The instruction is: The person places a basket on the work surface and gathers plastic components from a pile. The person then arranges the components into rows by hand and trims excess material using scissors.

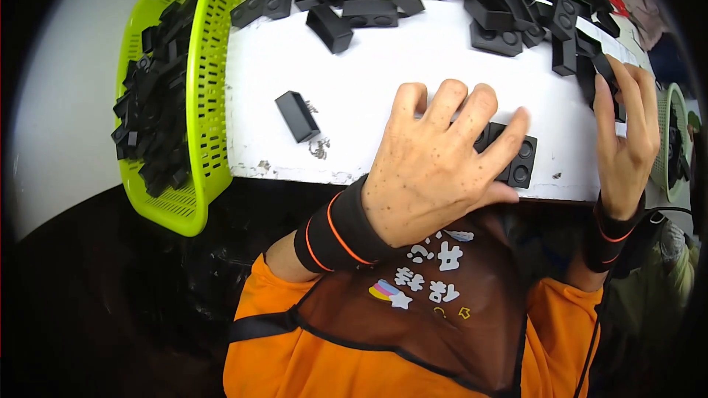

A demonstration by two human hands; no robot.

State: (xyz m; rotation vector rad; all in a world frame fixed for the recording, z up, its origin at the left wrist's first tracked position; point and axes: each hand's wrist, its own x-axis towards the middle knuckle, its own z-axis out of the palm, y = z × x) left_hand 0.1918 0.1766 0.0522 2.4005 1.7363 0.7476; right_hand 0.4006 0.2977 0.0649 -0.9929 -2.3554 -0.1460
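Note:
My left hand (442, 155) is open, its fingers bent and spread over the white tabletop (354, 88). Partly beneath its fingers lie black rectangular plastic casings (522, 166) with round recesses, side by side near the front edge. At the pile's right end, my right hand (627, 121) pinches a black plastic casing (604, 68) between thumb and fingers. The far side of that casing is hidden among others. One more black casing (297, 116) lies alone to the left, next to dark scuff marks.
A loose heap of black casings (365, 13) covers the table's far side. A lime-green basket (195, 103) full of black pieces stands at the left. A pale green basket (661, 147) with dark pieces sits at the far right, near another person's sleeve (682, 265).

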